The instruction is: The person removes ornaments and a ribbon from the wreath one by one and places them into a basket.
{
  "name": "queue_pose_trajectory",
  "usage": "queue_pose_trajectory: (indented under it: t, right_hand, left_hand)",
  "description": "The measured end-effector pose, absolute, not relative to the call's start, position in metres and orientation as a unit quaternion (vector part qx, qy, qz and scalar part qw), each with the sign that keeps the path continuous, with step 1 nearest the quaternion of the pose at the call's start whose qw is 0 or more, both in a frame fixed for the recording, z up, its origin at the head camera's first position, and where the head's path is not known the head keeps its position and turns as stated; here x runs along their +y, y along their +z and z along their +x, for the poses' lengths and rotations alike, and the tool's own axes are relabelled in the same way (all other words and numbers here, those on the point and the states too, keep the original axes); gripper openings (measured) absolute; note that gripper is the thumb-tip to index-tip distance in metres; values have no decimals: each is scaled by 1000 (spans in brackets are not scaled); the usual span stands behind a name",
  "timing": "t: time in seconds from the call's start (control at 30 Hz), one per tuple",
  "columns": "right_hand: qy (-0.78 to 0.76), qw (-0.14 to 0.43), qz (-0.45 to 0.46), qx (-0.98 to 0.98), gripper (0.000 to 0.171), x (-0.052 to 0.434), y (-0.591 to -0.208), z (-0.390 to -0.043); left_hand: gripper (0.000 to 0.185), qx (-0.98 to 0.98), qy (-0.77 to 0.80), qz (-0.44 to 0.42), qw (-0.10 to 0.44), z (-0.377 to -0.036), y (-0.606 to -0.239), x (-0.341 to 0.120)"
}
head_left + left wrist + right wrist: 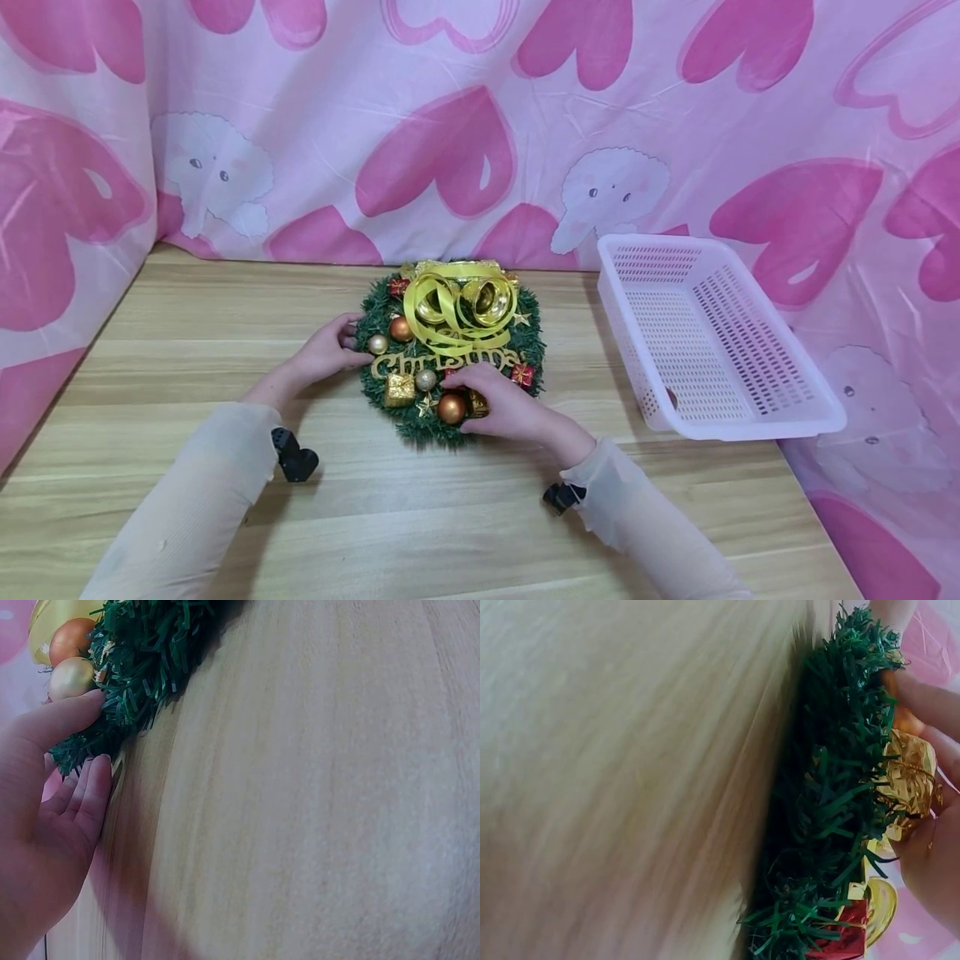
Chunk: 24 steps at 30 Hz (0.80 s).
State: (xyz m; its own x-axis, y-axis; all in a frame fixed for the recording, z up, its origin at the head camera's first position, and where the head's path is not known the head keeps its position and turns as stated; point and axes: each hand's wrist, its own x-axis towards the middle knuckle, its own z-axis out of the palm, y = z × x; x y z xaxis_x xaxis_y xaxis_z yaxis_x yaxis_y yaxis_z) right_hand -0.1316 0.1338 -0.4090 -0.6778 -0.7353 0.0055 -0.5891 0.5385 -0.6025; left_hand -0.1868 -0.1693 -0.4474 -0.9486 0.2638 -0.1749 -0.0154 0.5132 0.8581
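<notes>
A green Christmas wreath (380, 400) lies on the table, with gold bells (487, 302), yellow ribbon, gold lettering, small gift boxes and balls on it. At its left edge is my left hand (327, 352), thumb on the foliage beside a pale gold ball (73, 678) and fingers around the lower edge. My right hand (504, 404) reaches over the lower part. Its thumb and fingers hold an orange ball (452, 409) between them. Under that palm a gold gift box (909, 776) is partly covered.
A white perforated plastic basket (630, 358) stands at the right, with a small brown thing (672, 398) showing through its near wall. Behind the wooden table (390, 517) hangs a pink curtain (315, 158) with hearts. Each sleeve cuff carries a black wrist mount (295, 457).
</notes>
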Motion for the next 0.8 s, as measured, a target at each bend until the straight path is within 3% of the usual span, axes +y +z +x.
queue_pose_trajectory:
  t: [0.37,0.8]
  right_hand:
    - [-223,90,-404,883,41,127,-408,-130]
    - [-318,102,-346,877,46,134,-408,-133]
  left_hand:
    - [83,856,490,68,148,-189,-447,-167]
    - [83,853,496,67,148,-188,-448,-169]
